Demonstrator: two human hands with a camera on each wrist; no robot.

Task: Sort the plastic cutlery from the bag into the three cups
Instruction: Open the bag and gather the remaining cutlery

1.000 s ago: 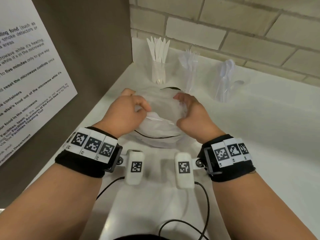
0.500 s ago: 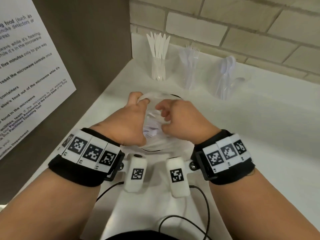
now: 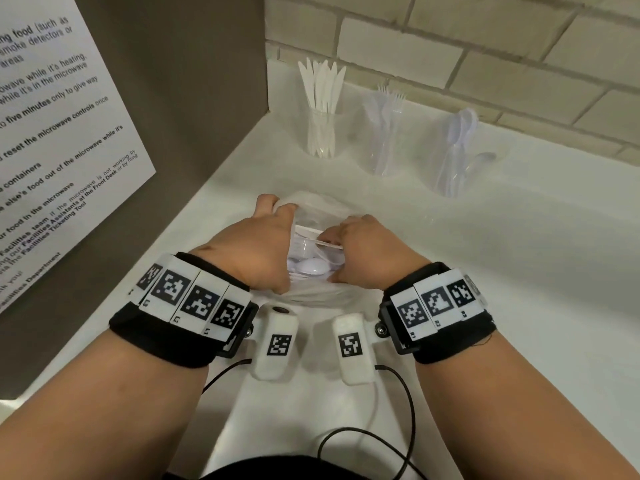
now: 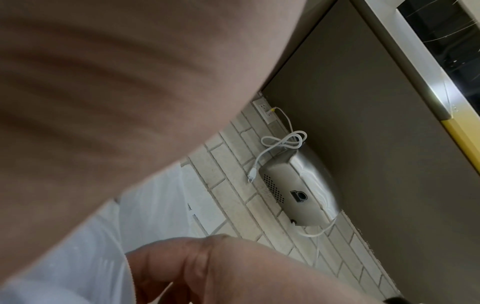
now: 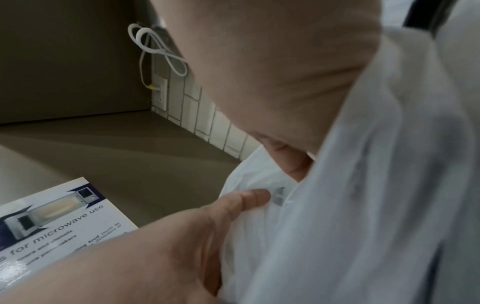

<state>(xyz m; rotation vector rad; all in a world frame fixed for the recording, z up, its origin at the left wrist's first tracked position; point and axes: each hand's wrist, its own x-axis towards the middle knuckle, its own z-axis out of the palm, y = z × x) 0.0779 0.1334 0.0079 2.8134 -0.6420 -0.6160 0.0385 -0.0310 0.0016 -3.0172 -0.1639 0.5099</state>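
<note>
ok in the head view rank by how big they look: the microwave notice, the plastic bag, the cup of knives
1. microwave notice, largest, though it is cut off by the frame.
2. plastic bag, partly hidden by both hands.
3. cup of knives, smallest, also farthest away.

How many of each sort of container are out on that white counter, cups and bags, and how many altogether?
Clear plastic cups: 3, namely the cup of knives, the cup of forks and the cup of spoons.
Plastic bags: 1, the bag, gripped by the left hand and the right hand.
Total: 4 containers.
</note>
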